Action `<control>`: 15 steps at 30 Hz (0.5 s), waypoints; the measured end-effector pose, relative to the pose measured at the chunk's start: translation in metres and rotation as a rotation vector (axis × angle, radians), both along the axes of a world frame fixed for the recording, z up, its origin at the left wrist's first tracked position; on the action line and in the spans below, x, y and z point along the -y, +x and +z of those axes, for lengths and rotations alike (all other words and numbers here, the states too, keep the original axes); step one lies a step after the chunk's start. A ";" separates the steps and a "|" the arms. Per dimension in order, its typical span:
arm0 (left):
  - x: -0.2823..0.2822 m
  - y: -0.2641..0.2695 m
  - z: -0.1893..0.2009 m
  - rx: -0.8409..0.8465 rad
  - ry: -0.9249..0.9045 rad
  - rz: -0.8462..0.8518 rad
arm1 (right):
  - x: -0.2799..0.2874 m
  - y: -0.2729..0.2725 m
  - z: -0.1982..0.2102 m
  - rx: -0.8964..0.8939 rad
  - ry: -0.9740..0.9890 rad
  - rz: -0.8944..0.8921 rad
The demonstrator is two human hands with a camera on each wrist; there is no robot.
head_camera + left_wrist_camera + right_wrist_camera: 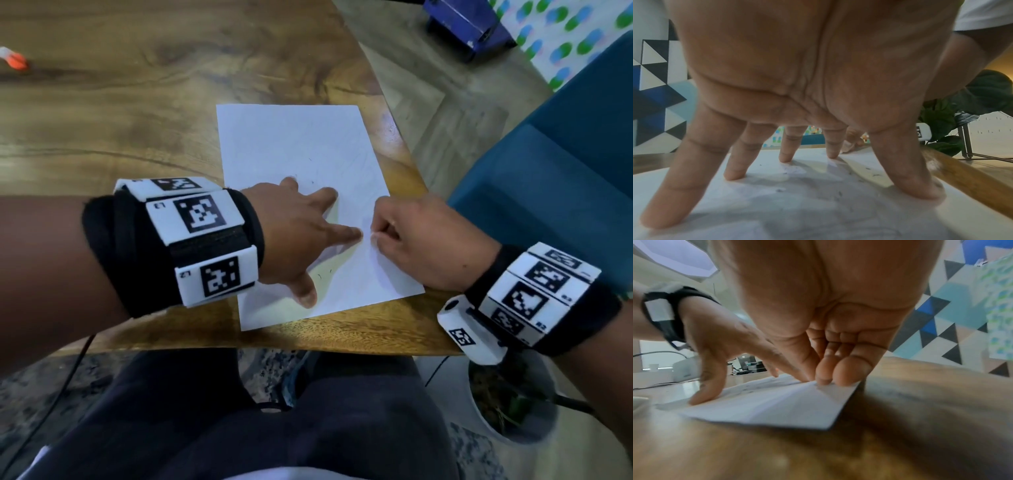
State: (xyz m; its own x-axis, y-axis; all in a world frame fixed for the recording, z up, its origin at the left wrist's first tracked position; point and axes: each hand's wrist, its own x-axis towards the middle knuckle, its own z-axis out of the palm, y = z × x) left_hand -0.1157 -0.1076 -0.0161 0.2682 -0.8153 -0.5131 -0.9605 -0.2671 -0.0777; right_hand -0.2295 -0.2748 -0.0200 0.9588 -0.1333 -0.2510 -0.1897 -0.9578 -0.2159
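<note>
A white sheet of paper (pixel 301 147) (pixel 818 203) (pixel 766 405) lies near the right front corner of the wooden table (pixel 137 120). Small dark specks are scattered over it. My left hand (pixel 329 263) (pixel 879 173) (pixel 737 386) presses it down with straight, spread fingers (pixel 735 170), thumb nearest me. My right hand (pixel 378 236) (pixel 822 379) (pixel 851 142) sits at the sheet's right edge with curled fingers. Its thumb and fingertips (pixel 846 374) bunch together on that edge, which rises slightly there. A small whitish bit shows at the tips; I cannot tell what it is.
An orange and white object (pixel 15 58) lies at the table's far left. A blue armchair (pixel 548 154) stands to the right, close to the table's edge (pixel 394 113). A potted plant (pixel 507 394) sits on the floor under my right wrist. A blue box (pixel 469 24) stands farther back.
</note>
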 end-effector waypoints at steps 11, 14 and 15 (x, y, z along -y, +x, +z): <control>0.017 -0.008 0.008 0.033 0.091 -0.024 | -0.005 -0.018 -0.003 -0.003 0.029 -0.025; 0.017 -0.009 0.007 0.036 0.100 -0.014 | 0.002 -0.015 -0.003 0.007 -0.019 -0.066; 0.017 -0.009 0.007 0.033 0.099 -0.006 | -0.003 -0.017 -0.004 0.007 -0.013 -0.038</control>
State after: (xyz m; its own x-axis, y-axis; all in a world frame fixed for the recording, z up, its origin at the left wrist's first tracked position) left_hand -0.1249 -0.1244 -0.0092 0.2818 -0.7626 -0.5823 -0.9585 -0.2512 -0.1349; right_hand -0.2466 -0.2714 -0.0236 0.9548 -0.1726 -0.2420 -0.2243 -0.9527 -0.2053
